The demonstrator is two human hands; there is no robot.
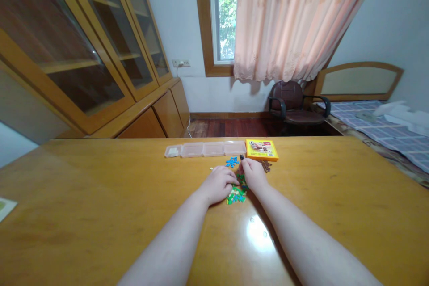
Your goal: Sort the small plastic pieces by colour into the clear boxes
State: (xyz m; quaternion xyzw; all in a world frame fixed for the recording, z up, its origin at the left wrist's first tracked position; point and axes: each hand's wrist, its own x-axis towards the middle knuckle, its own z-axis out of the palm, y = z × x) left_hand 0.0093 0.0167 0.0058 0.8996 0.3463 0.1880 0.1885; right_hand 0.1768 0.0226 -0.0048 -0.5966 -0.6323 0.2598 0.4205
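Forearms (174,237), right fingers (247,166) tight on black object (241,157), left fingers (229,175), grip unclear, beside bricks (237,196)

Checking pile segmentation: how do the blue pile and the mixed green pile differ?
Color: the blue pile looks all blue; the mixed green pile also has blue and pale pieces.
Position: the blue pile lies beyond the left hand, near the clear trays; the mixed green pile sits closer to the person.
Shared: both are small loose pieces on the table.
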